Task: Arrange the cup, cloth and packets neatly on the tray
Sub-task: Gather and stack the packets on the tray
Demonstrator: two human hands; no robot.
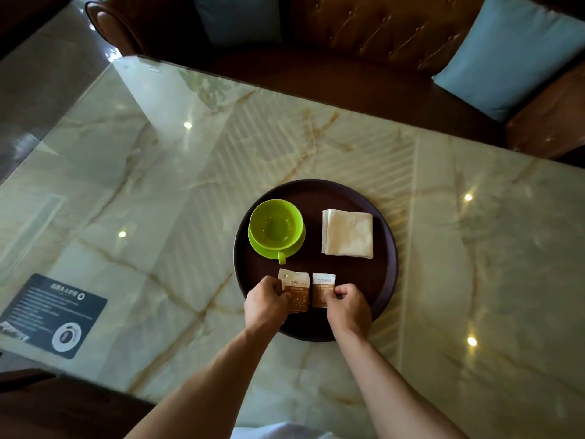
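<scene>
Risk: left hand [266,301] pinches left packets [296,291] (looks like two overlapped), right hand [346,304] pinches right packet [323,289]; careless nudge could skew the pair or slide one over tray [384,280] rim at near edge. Sleeve-free arms near green cup [275,226] handle, bump possible. Packets: white-and-brown sachets, flat, side by side, slightly apart. Cup on saucer [258,245] at tray's left; folded cloth [347,233] right, square, tidy.

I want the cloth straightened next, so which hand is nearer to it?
Right. The right hand grips a packet just below the cloth; the left hand grips packets further left, below the cup.
</scene>
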